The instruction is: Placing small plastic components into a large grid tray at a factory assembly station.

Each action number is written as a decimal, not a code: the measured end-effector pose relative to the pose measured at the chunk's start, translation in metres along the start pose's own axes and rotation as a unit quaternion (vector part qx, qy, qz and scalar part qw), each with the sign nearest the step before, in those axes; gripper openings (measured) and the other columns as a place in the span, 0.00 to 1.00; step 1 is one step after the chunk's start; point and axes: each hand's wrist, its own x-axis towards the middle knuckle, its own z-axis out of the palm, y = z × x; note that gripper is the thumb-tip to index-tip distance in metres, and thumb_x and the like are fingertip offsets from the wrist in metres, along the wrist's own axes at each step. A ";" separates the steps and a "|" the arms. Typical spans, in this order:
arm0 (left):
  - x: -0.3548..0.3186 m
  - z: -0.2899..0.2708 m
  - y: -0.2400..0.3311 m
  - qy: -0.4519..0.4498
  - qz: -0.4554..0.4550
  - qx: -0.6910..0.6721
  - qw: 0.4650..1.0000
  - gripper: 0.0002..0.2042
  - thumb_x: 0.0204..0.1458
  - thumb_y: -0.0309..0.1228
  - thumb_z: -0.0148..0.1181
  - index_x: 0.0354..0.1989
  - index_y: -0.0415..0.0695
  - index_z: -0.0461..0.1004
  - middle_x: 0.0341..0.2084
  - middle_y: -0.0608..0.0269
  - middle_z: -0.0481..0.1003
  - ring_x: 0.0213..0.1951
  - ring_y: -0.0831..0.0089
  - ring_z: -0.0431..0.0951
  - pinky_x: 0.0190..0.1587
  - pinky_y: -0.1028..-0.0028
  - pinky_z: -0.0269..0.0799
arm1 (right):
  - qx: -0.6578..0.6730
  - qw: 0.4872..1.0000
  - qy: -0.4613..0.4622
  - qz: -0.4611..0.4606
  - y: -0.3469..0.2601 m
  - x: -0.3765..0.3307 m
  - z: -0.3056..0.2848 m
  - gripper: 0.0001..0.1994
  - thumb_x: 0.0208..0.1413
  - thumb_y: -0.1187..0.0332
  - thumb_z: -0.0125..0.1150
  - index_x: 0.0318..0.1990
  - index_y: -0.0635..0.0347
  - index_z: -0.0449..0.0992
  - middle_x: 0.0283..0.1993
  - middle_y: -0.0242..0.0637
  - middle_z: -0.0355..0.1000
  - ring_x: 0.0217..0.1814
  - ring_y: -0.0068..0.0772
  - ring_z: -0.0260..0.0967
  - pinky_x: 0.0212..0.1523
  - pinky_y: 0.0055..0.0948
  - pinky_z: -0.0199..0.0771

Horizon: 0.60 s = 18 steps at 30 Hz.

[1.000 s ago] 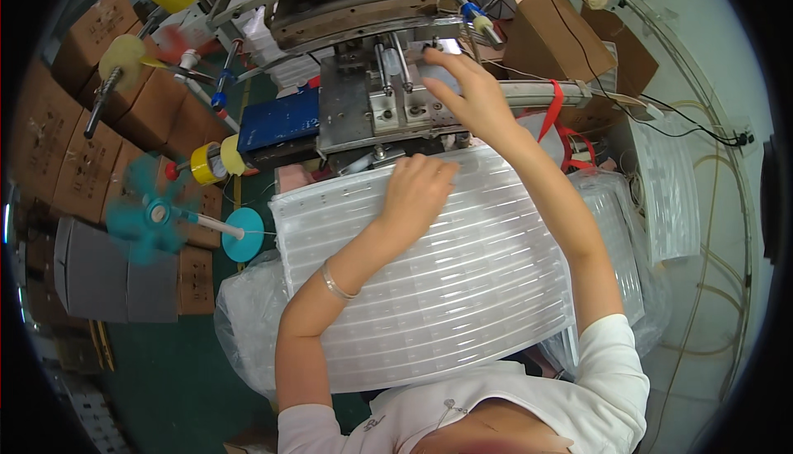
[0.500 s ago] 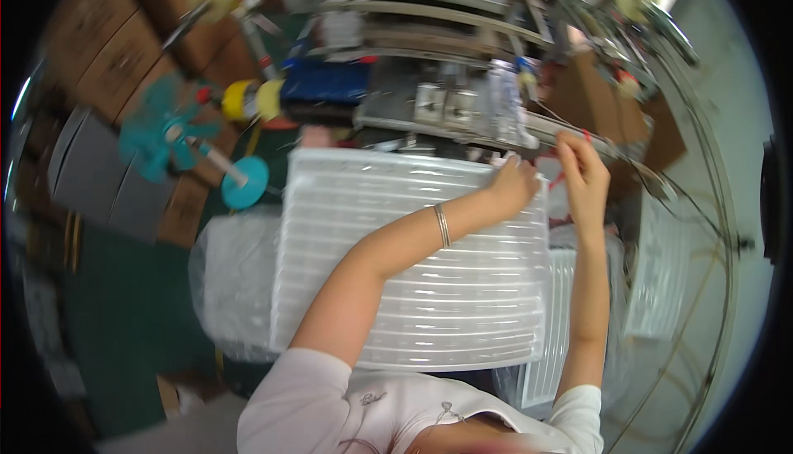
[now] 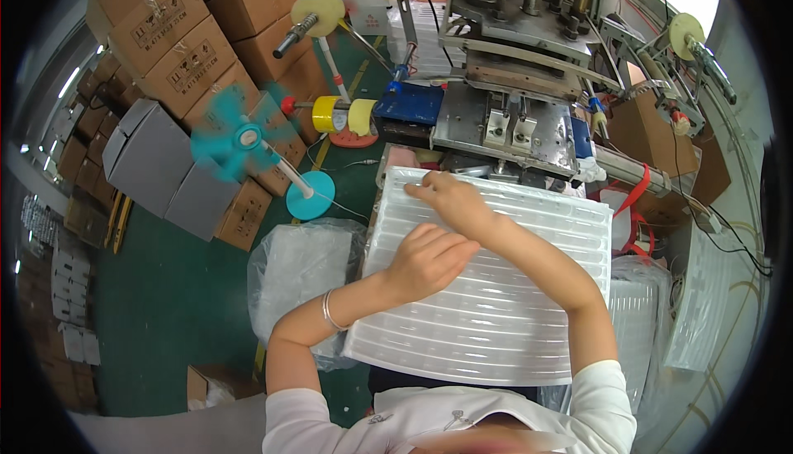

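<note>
Head view showed a wide, ribbed tray of clear white plastic (image 3: 496,322) lying flat in front of the person, its far edge close under a grey metal press machine (image 3: 508,123). The left hand (image 3: 429,260) rested palm down on the tray's left half, fingers loosely curled and together, its grip closed on nothing. The right hand (image 3: 450,202) reached across to the tray's far left corner, fingertips pressed on the ribbed surface there; whether its grip pinched anything small I could not tell. A thin silver bangle (image 3: 329,312) sat on the left wrist. Left of the tray lay a clear plastic bag of white trays (image 3: 301,276) on the green floor (image 3: 182,313). Farther left stood a small teal desk fan on a round base (image 3: 248,144), with stacked brown cardboard boxes (image 3: 182,49) behind it. A roll of yellow tape (image 3: 339,114) hung on a spindle beside a blue block (image 3: 409,105) of the machine.
</note>
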 end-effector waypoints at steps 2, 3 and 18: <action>0.003 -0.019 -0.005 0.052 -0.021 0.020 0.998 0.12 0.39 0.19 0.62 0.35 0.41 0.76 0.29 0.61 0.76 0.29 0.66 0.75 0.32 0.69 0.67 | -0.112 0.982 -0.148 -0.013 -0.004 0.012 0.022 0.13 0.47 0.71 0.55 0.43 0.52 0.75 0.41 0.37 0.67 0.43 0.40 0.68 0.36 0.31 0.74; 0.004 -0.026 -0.009 0.052 -0.018 0.023 0.998 0.12 0.39 0.19 0.62 0.35 0.41 0.76 0.29 0.61 0.76 0.29 0.66 0.75 0.32 0.69 0.67 | -0.114 0.983 -0.145 -0.014 -0.005 0.014 0.027 0.13 0.47 0.71 0.55 0.43 0.52 0.75 0.41 0.37 0.67 0.43 0.40 0.68 0.36 0.31 0.74; 0.113 0.059 -0.083 0.126 -0.114 0.139 0.976 0.14 0.48 0.38 0.60 0.43 0.49 0.76 0.39 0.61 0.73 0.42 0.64 0.69 0.46 0.63 0.59 | 0.173 0.943 0.115 0.260 0.040 -0.057 -0.131 0.08 0.53 0.72 0.59 0.40 0.62 0.71 0.43 0.32 0.71 0.37 0.22 0.66 0.34 0.20 0.69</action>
